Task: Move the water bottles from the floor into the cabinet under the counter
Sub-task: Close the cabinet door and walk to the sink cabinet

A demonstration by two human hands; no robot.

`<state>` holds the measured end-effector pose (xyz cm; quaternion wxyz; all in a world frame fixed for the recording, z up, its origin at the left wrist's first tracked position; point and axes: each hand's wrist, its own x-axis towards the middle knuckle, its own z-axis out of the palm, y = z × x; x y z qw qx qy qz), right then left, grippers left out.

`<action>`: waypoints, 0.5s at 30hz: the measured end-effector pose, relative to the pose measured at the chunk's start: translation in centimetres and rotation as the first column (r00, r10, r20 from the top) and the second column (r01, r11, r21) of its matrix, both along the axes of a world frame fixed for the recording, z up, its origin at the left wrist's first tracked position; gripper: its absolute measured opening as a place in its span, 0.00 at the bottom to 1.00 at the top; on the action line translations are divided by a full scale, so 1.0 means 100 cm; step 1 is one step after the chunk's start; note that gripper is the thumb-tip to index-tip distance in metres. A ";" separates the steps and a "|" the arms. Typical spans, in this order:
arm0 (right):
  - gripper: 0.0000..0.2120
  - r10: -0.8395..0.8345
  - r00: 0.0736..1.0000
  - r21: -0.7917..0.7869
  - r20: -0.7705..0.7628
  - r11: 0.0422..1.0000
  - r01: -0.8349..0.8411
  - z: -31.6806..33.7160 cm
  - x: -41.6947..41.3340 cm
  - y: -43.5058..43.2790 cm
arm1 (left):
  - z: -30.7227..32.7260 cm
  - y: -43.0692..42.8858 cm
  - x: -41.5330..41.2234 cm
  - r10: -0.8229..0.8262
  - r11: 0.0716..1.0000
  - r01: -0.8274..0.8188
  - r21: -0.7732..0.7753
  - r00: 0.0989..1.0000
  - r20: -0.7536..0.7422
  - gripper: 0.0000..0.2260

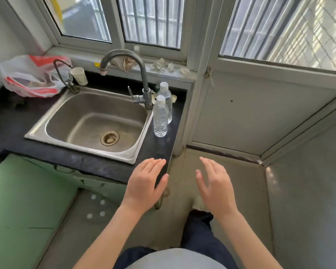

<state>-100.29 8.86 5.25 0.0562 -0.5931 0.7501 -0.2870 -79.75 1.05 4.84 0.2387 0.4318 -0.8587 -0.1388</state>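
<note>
Two clear water bottles with white caps stand on the dark counter right of the sink, the nearer bottle point(160, 117) in front of the farther bottle point(166, 98). Several more bottles stand on the floor below the counter, seen only as white caps point(95, 207). A green cabinet door point(27, 206) swings open at the lower left; the cabinet's inside is hidden. My left hand point(145, 184) is flat with straight fingers above the counter's corner. My right hand point(214, 184) hovers beside it over the floor, fingers straight. Both hold nothing.
A steel sink point(89, 123) with a tall faucet point(142, 74) fills the counter point(8, 121). A red-and-white plastic bag point(29, 76) and a paper cup point(79, 75) sit at the back left. Windows and a white panel wall point(250, 113) close the right side.
</note>
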 end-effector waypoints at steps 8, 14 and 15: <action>0.22 0.315 0.949 0.080 -0.021 0.946 -0.313 -0.004 -0.111 -0.131 | -0.009 -0.053 -0.089 0.357 0.925 -0.361 0.120 0.933 0.049 0.21; 0.22 0.477 0.879 0.081 0.019 0.875 -0.477 0.011 -0.147 -0.210 | 0.002 -0.087 -0.128 0.620 0.755 -0.620 0.212 0.781 0.075 0.29; 0.22 0.493 0.869 0.072 0.039 0.866 -0.495 0.010 -0.147 -0.221 | 0.001 -0.092 -0.130 0.659 0.720 -0.656 0.228 0.749 0.073 0.31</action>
